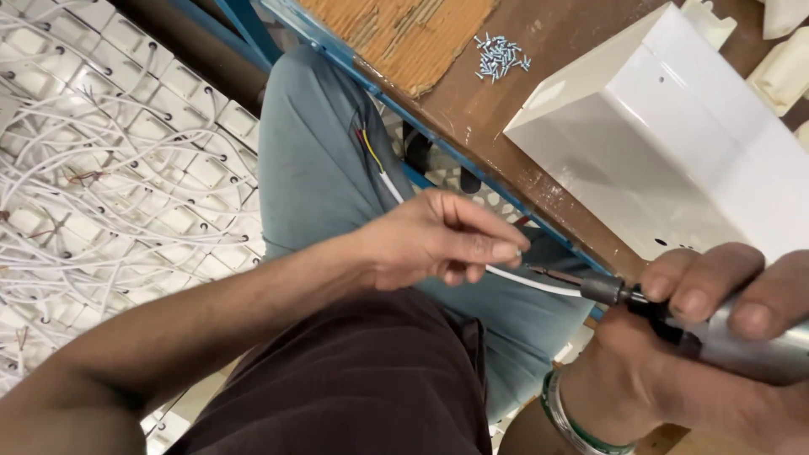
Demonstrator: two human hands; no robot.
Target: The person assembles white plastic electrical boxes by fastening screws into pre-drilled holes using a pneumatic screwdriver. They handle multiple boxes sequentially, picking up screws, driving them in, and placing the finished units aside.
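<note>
The fingers [497, 249] of the left hand [430, 240] are pinching the white cable [531, 282] just beside the worktop [506, 109] edge, while the right hand [716, 337] is gripping the powered driver [674, 324]; keeping the cable taut and the tip aligned looks wise.

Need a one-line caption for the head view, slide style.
Left hand pinches a white cable while the right hand grips a silver power tool, beside a white metal box.
</note>
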